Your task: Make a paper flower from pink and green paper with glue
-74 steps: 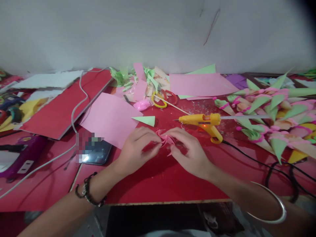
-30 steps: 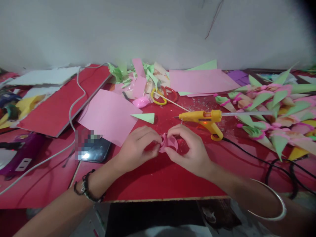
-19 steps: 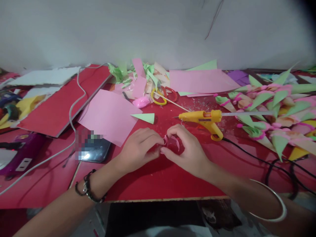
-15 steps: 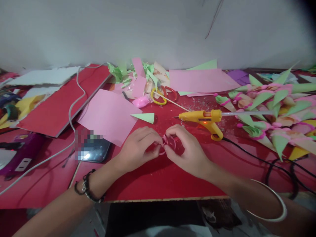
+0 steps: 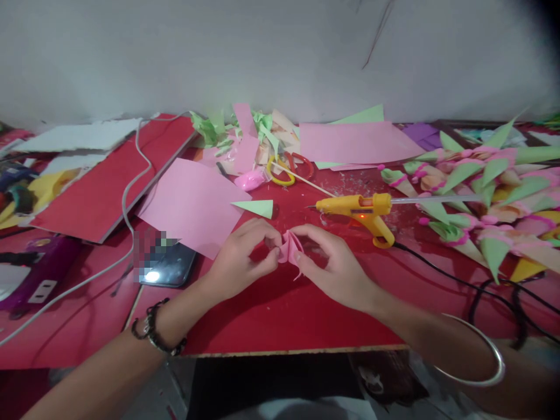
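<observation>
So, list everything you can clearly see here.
Folded paper piece: one, pink, centre
Plastic glue gun: one, yellow, centre-right
Paper cone: one, green, centre
Flat paper sheet: one, pink, centre-left
Looped plastic handles: two, yellow and red, back centre
Soft bundle: one, pink, back centre
Paper scraps and larger sheets: many, mixed colours, back
Conical paper flowers: many, green and pink, right
Flat phone: one, dark, centre-left
Long board: one, red, left
Curved cable: one, white, left
Boxy case: one, purple, left edge
Tabletop: one, red, underneath
Cord bracelet: one, black, left wrist
Round bangle: one, silver, right forearm
Left hand: one, bare, holding piece
Right hand: one, bare, holding piece
</observation>
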The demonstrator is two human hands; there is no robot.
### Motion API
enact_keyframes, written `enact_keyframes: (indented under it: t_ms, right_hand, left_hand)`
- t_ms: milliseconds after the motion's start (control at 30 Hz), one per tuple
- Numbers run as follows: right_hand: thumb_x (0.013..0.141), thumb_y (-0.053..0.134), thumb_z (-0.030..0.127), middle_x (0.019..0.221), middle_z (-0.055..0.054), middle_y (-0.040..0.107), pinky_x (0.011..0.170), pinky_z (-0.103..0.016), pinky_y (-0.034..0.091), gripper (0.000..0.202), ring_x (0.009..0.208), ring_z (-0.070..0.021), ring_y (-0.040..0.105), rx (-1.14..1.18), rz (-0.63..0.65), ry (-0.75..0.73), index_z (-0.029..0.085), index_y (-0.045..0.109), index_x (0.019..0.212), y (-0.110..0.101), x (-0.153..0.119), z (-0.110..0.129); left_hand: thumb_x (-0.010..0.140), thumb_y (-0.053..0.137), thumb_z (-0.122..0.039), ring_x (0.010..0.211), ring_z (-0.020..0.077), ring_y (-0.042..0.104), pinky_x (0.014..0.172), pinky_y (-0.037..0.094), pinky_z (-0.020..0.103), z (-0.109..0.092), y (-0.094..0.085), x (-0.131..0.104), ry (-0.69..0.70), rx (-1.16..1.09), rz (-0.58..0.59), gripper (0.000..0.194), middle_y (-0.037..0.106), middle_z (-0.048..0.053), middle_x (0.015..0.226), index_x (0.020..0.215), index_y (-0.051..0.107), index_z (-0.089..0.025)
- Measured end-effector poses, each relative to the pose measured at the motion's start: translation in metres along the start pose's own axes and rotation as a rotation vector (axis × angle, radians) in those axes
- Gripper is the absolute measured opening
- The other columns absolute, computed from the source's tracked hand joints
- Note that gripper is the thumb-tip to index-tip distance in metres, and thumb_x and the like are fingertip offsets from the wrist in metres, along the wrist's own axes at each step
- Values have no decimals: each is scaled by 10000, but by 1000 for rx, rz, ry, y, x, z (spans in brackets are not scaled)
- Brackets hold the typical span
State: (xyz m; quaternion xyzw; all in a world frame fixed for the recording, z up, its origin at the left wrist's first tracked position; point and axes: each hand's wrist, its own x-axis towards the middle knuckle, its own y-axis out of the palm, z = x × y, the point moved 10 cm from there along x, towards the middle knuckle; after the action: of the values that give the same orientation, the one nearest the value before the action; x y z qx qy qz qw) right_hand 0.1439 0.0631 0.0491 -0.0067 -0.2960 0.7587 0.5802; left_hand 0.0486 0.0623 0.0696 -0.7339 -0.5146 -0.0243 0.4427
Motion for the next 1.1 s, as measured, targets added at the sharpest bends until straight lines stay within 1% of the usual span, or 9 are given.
enact_keyframes:
  t_ms: [133,267,333,433,567,700,833,900,1100]
  right_hand:
    - [747,502,131,901,-21,625,757,-254,463,197,831,-135,585,-29,-29,-19,185,531,933,-4,0,2]
    - [737,515,133,840,-10,637,720,-246,472,151,776,-131,596,-34,-33,18,184,552,874,-5,1,-1]
    - [736,515,123,824,-5,641,701,-234,474,134,753,-123,599,-32,-33,24,186,557,847,-4,1,-1]
    - [731,518,111,819,-4,643,680,-224,476,137,735,-119,599,-35,-39,28,187,561,837,-4,2,-3]
    - [729,529,125,848,-18,639,707,-251,479,153,780,-139,596,-48,-52,11,192,564,862,-5,3,-1]
    - [733,554,169,941,-40,634,780,-290,469,216,878,-166,587,-44,-22,-4,195,560,947,-2,2,0]
    - [737,577,214,1001,-45,623,745,-278,486,290,895,-169,590,8,17,23,199,545,1024,2,1,-4]
    - [740,584,220,990,-42,623,739,-273,489,268,890,-166,588,10,14,16,199,553,1006,1,1,-3]
    - [757,586,224,967,-45,626,820,-301,465,206,914,-169,580,-50,-8,-49,198,576,961,-2,3,3]
  left_hand:
    - [755,500,-91,679,101,511,650,418,220,4,2,0,-46,-16,22,75,557,-12,714,753,499,-166]
    - [774,520,-136,670,103,514,639,417,219,4,5,-1,-43,19,37,43,579,-5,706,741,526,-163]
    - [783,536,-182,647,106,512,618,413,221,1,5,-1,-6,72,27,58,581,-1,678,730,537,-157]
    - [781,552,-230,611,116,499,588,404,236,-6,8,-2,95,200,13,100,575,6,640,717,544,-153]
    - [787,547,-213,646,132,521,598,413,248,-9,11,-5,175,312,9,61,601,17,696,759,542,-159]
    - [803,536,-184,684,125,550,631,429,238,-12,5,-7,202,323,-47,28,617,10,740,784,534,-163]
    - [810,537,-198,703,117,564,645,441,228,-13,-2,-6,195,308,-96,36,625,13,761,808,541,-162]
    - [815,531,-203,711,117,572,648,448,228,-13,-2,-5,191,302,-99,40,628,15,769,817,542,-164]
    - [815,525,-198,716,131,592,648,470,244,-15,0,-6,216,297,-91,43,647,25,777,826,547,-162]
